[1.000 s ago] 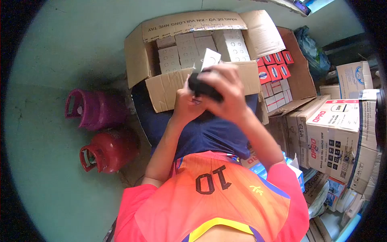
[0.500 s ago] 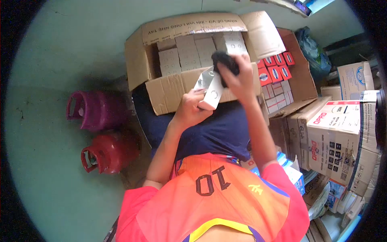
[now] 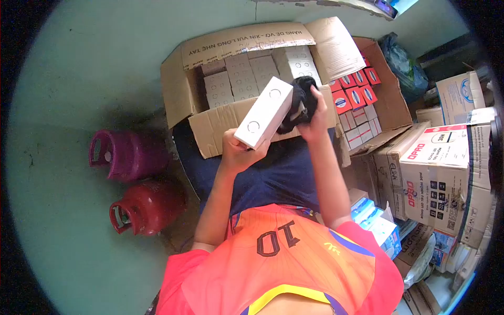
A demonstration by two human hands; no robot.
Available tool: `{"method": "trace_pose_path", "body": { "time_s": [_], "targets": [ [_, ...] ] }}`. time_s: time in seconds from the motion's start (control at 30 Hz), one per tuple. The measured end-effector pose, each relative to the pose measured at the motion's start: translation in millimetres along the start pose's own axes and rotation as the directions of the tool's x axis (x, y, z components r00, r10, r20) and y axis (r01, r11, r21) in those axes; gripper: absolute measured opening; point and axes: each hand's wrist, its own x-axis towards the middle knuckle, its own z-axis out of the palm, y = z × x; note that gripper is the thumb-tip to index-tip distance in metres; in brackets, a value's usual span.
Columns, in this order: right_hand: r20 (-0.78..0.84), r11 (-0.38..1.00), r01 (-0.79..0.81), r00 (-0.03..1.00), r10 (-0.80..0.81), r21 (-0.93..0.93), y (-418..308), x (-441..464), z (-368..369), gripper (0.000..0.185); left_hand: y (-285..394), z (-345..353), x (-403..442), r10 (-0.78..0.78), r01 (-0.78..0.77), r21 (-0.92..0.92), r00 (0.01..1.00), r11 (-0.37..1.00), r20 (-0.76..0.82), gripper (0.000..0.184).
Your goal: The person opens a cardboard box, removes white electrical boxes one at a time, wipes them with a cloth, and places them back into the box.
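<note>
My left hand (image 3: 242, 152) is closed around the lower end of a long white box (image 3: 265, 111), tilted up over the near flap of an open carton. Two round outlines mark the face of the box. In my right hand (image 3: 316, 118) is a bunched black cloth (image 3: 302, 102), held against the box's right side. Behind them, the open cardboard carton (image 3: 215, 134) holds rows of similar white boxes (image 3: 242, 79) with ring marks. The fingers of my left hand are partly hidden under the box.
A second carton (image 3: 394, 97) on the right holds red-topped boxes (image 3: 354, 97). Purple (image 3: 131, 152) and red (image 3: 155, 205) gas cylinders stand at left. Stacked cartons (image 3: 436, 178) line the right side. A dark plastic bag (image 3: 401, 68) lies behind.
The white box has turned so its ringed face points up towards me. My right hand has moved slightly down with the black cloth, from the box's top end to its right side.
</note>
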Motion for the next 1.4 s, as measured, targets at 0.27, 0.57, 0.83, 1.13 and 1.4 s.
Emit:
{"method": "trace_pose_path", "body": {
  "time_s": [0.27, 0.57, 0.83, 1.13, 1.4],
  "targets": [
    [0.190, 0.948, -0.125, 0.979, 0.071, 0.292, 22.6, 5.8, -1.5, 0.059, -19.6, 11.1, -5.3, 0.168, -0.199, 0.162, 0.968, 0.967, 0.188, 0.014],
    [0.185, 0.976, 0.070, 0.977, -0.109, 0.205, -1.5, 7.8, -8.7, 0.055, 26.4, -1.2, -9.9, -0.193, 0.207, -0.065, 0.965, 0.976, 0.179, 0.049],
    [-0.039, 0.904, 0.275, 0.952, -0.304, -0.328, 5.7, -23.8, 38.1, 0.033, 28.2, 23.2, 17.0, -0.163, 0.206, 0.181, 0.960, 0.962, -0.226, 0.042],
    [0.620, -0.151, 0.631, 0.639, -0.456, -0.761, -18.7, -49.6, 87.0, 0.040, 20.6, 14.2, 13.8, 0.238, -0.104, 0.528, 0.952, 0.843, -0.193, 0.040],
    [0.798, -0.233, 0.773, 0.513, -0.316, -0.590, -8.3, -95.5, 123.4, 0.039, 22.2, 4.2, 3.4, 0.325, -0.185, 0.491, 0.920, 0.851, -0.217, 0.044]
  ]
}}
